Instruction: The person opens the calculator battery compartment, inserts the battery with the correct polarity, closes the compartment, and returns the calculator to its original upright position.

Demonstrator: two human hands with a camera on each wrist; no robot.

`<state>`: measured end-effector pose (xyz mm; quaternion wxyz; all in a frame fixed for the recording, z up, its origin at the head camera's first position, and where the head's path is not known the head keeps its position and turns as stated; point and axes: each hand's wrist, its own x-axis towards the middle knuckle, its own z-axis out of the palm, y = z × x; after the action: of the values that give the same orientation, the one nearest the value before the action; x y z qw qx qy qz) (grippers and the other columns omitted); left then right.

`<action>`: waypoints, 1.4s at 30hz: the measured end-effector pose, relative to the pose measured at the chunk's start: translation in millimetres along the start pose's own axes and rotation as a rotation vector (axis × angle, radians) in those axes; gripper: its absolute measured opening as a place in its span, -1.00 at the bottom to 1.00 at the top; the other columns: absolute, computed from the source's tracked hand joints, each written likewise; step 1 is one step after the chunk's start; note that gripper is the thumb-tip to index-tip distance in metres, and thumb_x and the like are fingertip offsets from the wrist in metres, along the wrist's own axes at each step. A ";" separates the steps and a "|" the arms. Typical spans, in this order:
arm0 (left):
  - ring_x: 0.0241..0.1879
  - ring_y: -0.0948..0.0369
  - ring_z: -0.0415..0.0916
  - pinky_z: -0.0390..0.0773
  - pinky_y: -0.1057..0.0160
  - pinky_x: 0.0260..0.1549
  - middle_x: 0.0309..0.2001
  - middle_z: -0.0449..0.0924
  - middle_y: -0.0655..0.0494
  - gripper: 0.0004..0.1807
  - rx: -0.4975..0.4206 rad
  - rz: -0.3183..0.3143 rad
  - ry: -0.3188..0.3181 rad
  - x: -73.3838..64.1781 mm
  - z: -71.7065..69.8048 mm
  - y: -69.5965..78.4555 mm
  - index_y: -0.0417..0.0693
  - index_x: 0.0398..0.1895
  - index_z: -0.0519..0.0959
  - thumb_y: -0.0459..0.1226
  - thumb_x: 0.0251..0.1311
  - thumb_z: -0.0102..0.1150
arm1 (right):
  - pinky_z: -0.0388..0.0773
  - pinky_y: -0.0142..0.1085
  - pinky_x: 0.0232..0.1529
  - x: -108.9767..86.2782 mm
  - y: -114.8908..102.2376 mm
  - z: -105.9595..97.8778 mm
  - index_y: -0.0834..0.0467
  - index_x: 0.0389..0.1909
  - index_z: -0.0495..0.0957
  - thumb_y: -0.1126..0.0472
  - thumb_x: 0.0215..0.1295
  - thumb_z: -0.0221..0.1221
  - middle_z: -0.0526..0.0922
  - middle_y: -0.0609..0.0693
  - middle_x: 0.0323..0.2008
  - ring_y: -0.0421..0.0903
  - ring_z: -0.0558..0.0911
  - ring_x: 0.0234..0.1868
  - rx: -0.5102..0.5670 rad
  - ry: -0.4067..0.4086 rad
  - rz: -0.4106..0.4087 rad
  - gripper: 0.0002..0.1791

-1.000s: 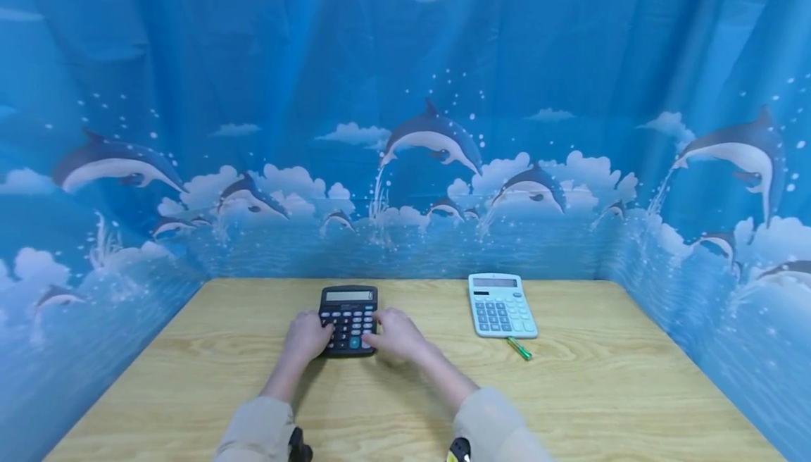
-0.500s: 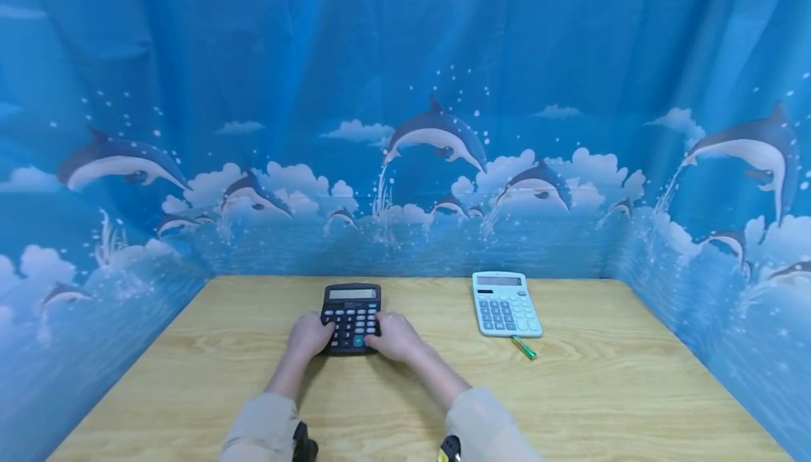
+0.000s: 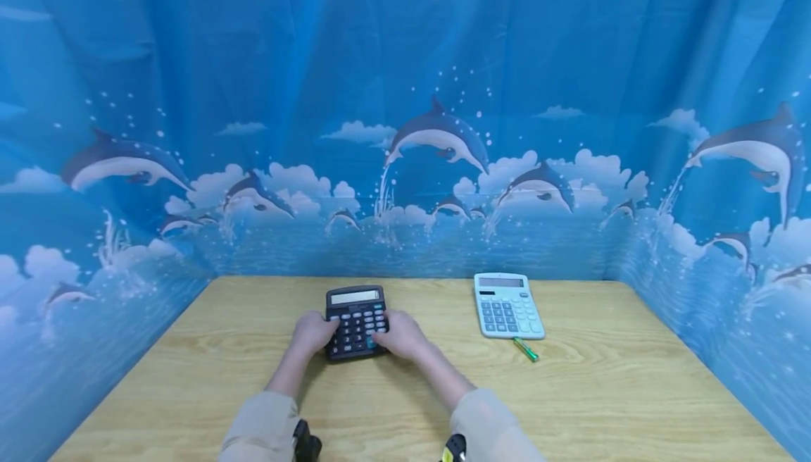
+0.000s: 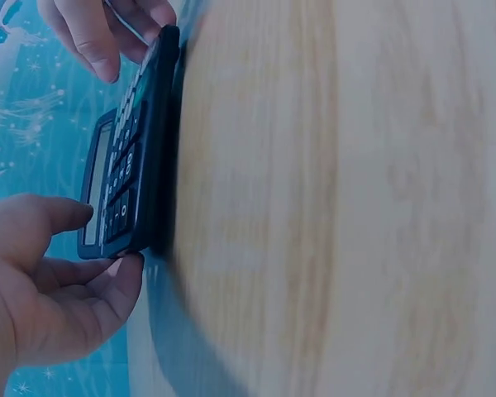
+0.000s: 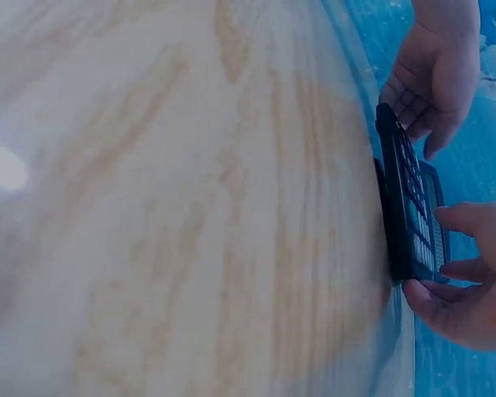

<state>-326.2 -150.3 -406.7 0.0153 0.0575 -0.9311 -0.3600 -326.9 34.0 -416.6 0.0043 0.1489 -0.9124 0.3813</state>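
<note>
A black desk calculator is held between both hands near the back of the table, left of the middle. My left hand grips its left side, thumb on the face and fingers curled below the edge, as the left wrist view shows of the left hand. At the opposite side my right hand pinches the edge; in the right wrist view the right hand has its thumb over the face and fingertips under the rim. A dark shadow runs beneath the calculator; whether it is fully off the table cannot be told.
To the right, a light blue calculator lies on the wooden table. A small green object, slim like a pen, sticks out below its near edge. Blue dolphin-printed curtains enclose the back and sides.
The black calculator has turned slightly counter-clockwise and its near edge has come a little closer. My right hand has settled on its side. The camera view has shifted slightly.
</note>
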 end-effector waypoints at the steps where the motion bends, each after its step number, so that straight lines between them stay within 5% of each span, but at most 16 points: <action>1: -0.55 0.07 0.49 0.52 0.21 -0.55 -0.50 0.49 -0.17 -0.66 -0.015 -0.001 -0.007 -0.3 0.0 0.7 -0.52 -0.37 0.48 -0.27 0.16 0.05 | 0.48 -0.08 -0.03 -0.3 0.8 -1.3 0.47 0.04 0.41 0.25 0.06 0.26 0.59 0.21 -0.20 0.08 0.55 -0.14 0.043 0.003 0.022 -0.46; 8: -0.57 0.12 0.45 0.54 0.27 -0.61 -0.46 0.47 -0.17 -0.75 -0.146 -0.078 -0.057 -1.9 -0.2 5.5 -0.50 -0.34 0.43 -0.41 0.03 0.18 | 0.43 -0.01 0.04 -2.4 2.5 -12.0 0.54 0.10 0.32 0.45 -0.17 0.30 0.56 0.30 -0.16 0.14 0.54 -0.11 0.269 0.001 0.210 -0.30; 15: -0.56 0.07 0.51 0.57 0.25 -0.61 -0.42 0.48 -0.24 -0.71 -0.185 -0.129 -0.073 0.7 1.4 13.9 -0.50 -0.29 0.40 -0.44 -0.02 0.22 | 0.50 -0.11 -0.06 -5.0 8.0 -19.1 0.57 0.02 0.36 0.47 -0.14 0.30 0.52 0.33 -0.12 0.08 0.54 -0.19 0.408 0.047 0.304 -0.38; 23: -0.57 0.08 0.54 0.60 0.20 -0.58 -0.43 0.52 -0.25 -0.75 -0.251 -0.073 -0.078 -3.9 3.7 19.2 -0.54 -0.32 0.44 -0.47 -0.03 0.20 | 0.55 -0.26 -0.24 -9.0 11.8 -27.8 0.51 -0.02 0.41 0.49 -0.10 0.25 0.58 0.17 -0.28 -0.04 0.55 -0.31 0.488 0.036 0.288 -0.49; 30: -0.58 0.14 0.48 0.59 0.22 -0.55 -0.43 0.51 -0.17 -0.74 -0.219 -0.052 -0.079 -3.9 8.2 25.8 -0.50 -0.30 0.47 -0.41 0.01 0.21 | 0.60 -0.17 -0.46 -12.4 17.7 -36.9 0.50 0.06 0.32 0.48 -0.01 0.22 0.57 0.18 -0.37 -0.07 0.57 -0.53 0.478 -0.018 0.257 -0.45; 42: -0.60 0.14 0.52 0.60 0.20 -0.54 -0.45 0.55 -0.21 -0.78 -0.230 -0.019 -0.107 -10.8 15.6 36.8 -0.52 -0.34 0.47 -0.44 0.02 0.19 | 0.60 -0.18 -0.37 -21.6 27.3 -46.9 0.54 0.04 0.33 0.49 0.00 0.20 0.59 0.17 -0.39 -0.10 0.58 -0.49 0.434 -0.028 0.192 -0.48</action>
<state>-320.1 -111.6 -393.4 -0.0315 0.0451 -0.8825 -0.4671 -318.7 90.6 -404.9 -0.0769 0.0643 -0.8191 0.5648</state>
